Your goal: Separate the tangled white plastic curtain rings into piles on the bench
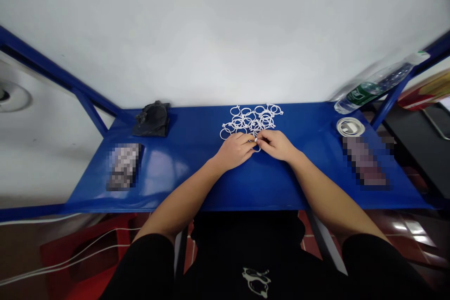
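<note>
Rings (pixel 267 120) in a loose heap on a blue table (pixel 197 187)

At lower left, a red plastic object (pixel 84 283) runs out of frame, its full shape unclear. A flat item (pixel 123 166) lies near the table's left edge, its surface lost to pixelation. Just behind it sits a crumpled black bag (pixel 153 119), contents hidden. At the heap's near side, the left hand (pixel 237 150) curls, its thumb and forefinger closed on 1 white ring (pixel 256 140); the other fingers overlap, partly hidden. The heaped rings overlap too much to count. The right hand (pixel 276 144) pinches the same ring between thumb and forefinger, the remaining fingers tucked from sight. Farther right lie a white coil (pixel 350 127) and, touching or just beside it, another pixelated item (pixel 365 161). A green-labelled bottle (pixel 378 85) slants at the corner; whether it leans is hard to tell.
</note>
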A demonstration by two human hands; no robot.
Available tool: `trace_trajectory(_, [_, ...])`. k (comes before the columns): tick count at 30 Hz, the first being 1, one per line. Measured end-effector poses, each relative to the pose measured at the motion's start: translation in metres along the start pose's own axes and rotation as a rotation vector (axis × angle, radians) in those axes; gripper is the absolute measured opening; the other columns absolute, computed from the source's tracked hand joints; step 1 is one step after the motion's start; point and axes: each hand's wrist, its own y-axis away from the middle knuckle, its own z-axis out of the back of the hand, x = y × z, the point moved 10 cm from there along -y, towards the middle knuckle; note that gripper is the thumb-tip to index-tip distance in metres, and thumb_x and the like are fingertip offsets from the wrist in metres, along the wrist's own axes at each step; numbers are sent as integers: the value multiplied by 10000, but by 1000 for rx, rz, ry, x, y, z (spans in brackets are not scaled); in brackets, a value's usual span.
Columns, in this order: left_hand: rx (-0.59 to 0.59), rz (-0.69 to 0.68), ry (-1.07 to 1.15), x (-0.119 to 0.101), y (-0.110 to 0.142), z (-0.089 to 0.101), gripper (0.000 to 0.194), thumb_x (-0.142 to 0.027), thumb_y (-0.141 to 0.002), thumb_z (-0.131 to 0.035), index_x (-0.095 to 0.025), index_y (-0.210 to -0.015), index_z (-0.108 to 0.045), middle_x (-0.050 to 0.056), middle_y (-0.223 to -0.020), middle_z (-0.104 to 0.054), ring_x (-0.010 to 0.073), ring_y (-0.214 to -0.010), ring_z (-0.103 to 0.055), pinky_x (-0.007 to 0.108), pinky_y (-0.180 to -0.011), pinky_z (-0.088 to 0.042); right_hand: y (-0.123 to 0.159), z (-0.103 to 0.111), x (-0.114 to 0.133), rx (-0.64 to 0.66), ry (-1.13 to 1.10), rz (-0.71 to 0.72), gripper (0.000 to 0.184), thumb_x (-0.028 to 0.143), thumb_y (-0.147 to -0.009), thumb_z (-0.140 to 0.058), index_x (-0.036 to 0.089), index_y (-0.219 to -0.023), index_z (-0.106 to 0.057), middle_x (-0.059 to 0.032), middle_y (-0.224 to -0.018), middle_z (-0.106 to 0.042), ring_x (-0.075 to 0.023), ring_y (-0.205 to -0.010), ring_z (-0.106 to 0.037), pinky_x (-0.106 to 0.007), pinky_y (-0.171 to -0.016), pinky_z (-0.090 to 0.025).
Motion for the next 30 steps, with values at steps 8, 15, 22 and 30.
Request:
trace_trajectory(8, [67, -28, -80, -9, 1, -4, 262, -362, -1073, -568, -179, -1155, -737, 95, -1194, -718, 234, -1023, -625, 388, -885, -480, 0, -8, -2, 69, 12, 5, 195, 320, -930, -546, 207, -805, -645, -2, -734, -689, -144, -635, -574, -280, -651, -382])
trace_trajectory(15, [95, -52, -92, -13, 1, -7, 255, -380, -1057, -607, -166, -1066, -747, 86, -1138, -719, 234, -1019, -615, 386, -856, -462, 1, -13, 0, 82, 43, 22, 199, 284, -890, -538, 206, -727, -621, 7, -668, -645, -136, -605, -533, -284, -635, -351])
trace_trajectory(22, [120, -47, -65, -14, 1, -10, 268, -387, -1053, -610, -164, -1033, -757, 95, -1120, -706, 237, -1024, -607, 393, -862, -459, 1, -16, 1, 98, 34, 36, 192, 282, -877, -525, 211, -716, -603, 13, -649, -628, -138, -596, -527, -289, -630, -350])
trace_trajectory(30, [111, -52, -80, -15, 0, -11, 278, -398, -1050, -604, -169, -1006, -755, 94, -1090, -698, 238, -1005, -600, 391, -851, -456, 0, -19, 1, 117, 33, 43, 186, 277, -882, -502, 214, -721, -571, 4, -676, -622, -149, -624, -534, -293, -642, -357])
